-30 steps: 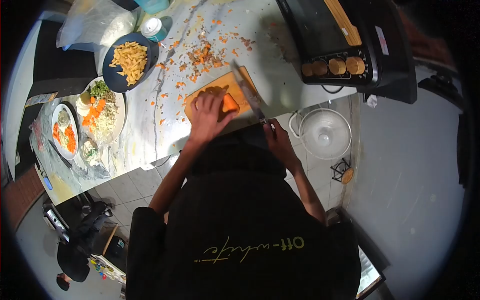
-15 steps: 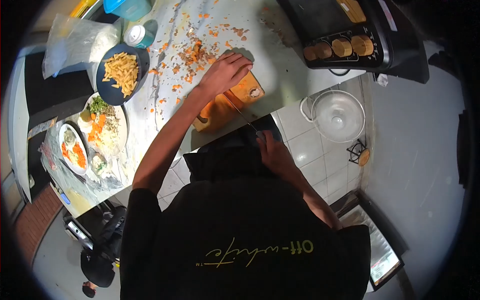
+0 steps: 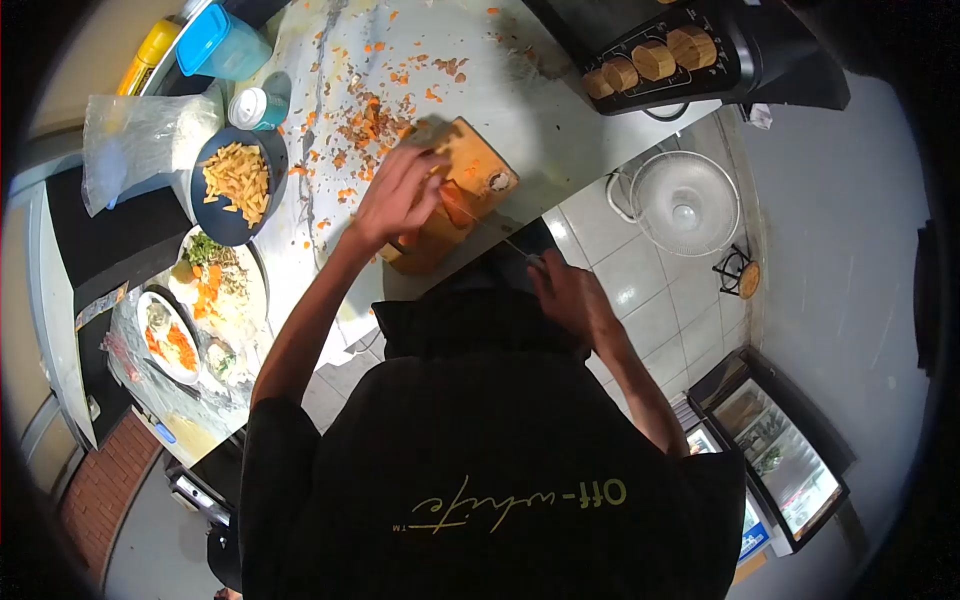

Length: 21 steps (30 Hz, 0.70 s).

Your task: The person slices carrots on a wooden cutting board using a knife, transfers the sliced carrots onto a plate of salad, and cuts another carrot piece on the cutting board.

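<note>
My right hand (image 3: 572, 297) is wrapped round the handle of a knife (image 3: 516, 248). The thin blade points up and left over the wooden cutting board (image 3: 468, 152), reaching an orange piece that looks like carrot (image 3: 457, 205). My left hand (image 3: 400, 198) is over the board's left side, fingers stretched out and thumb apart, close beside the carrot. Whether the thumb touches it I cannot tell. Orange and brown peelings (image 3: 372, 128) are scattered on the counter beyond the board.
On the left are a dark plate of cut fries (image 3: 236, 180), a plate of chopped vegetables (image 3: 250, 275), a smaller oval dish (image 3: 172, 340), a lidded cup (image 3: 256, 108) and a plastic bag (image 3: 130, 145). A black appliance with wooden knobs (image 3: 655, 60) stands right; a clear strainer-like bowl (image 3: 685, 205) is below.
My left hand has moved left and back from the board's far edge, and its fingers have spread. The knife has drawn slightly right, with my right hand still on it. The view has shifted.
</note>
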Tool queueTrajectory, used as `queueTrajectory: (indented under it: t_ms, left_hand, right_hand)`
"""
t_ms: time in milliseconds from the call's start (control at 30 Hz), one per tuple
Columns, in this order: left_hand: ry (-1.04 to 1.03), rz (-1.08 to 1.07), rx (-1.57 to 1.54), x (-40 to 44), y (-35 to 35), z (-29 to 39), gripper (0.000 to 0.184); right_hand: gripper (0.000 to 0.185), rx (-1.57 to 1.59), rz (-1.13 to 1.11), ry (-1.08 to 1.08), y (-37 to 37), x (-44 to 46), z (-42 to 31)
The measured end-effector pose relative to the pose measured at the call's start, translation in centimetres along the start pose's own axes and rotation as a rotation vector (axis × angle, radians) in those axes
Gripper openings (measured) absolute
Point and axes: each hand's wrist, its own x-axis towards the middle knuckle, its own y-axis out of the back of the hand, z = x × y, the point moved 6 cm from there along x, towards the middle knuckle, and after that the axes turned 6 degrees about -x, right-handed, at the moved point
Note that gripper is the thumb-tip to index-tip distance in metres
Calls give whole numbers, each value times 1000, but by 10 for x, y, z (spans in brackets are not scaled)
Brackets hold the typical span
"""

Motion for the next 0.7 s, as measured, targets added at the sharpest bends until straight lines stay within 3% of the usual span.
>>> queueTrajectory:
  t_ms: [67, 133, 200, 233, 300, 367, 400, 467, 500, 567, 633, 700]
  left_hand:
    - [178, 111, -44, -32, 13, -6, 25]
    - [211, 180, -50, -45, 27, 10, 25]
    - [224, 315, -33, -45, 43, 34, 29]
    - [204, 388, -5, -43, 50, 48, 32]
    - [299, 778, -383, -43, 50, 60, 41]
    - [424, 1061, -1030, -47, 42, 56, 47]
    - [418, 1081, -1019, -49, 48, 59, 47]
    - [337, 1097, -1704, -49, 40, 60, 53]
    - [335, 1113, -1695, -52, 38, 57, 53]
    - [638, 941, -961, -57, 37, 50, 54]
    - [581, 762, -847, -45, 44, 79, 62]
    - [493, 726, -995, -39, 55, 90, 61]
  right_hand:
    - [22, -29, -6, -11, 13, -9, 8]
    - [19, -65, -15, -31, 27, -15, 6]
    - [22, -98, 229, 271, 61, -24, -22]
    - [22, -113, 234, 251, 70, -24, -26]
    - [28, -51, 188, 462, 81, -17, -52]
    - [21, 79, 144, 489, 82, -10, -67]
    - [21, 181, 119, 525, 81, -5, -75]
    - [21, 283, 77, 567, 79, 0, -88]
    - [22, 348, 51, 610, 79, 1, -96]
    - [24, 416, 15, 665, 81, 3, -115]
    - [25, 472, -193, 660, 78, 6, -139]
    - [27, 513, -200, 738, 75, 9, -166]
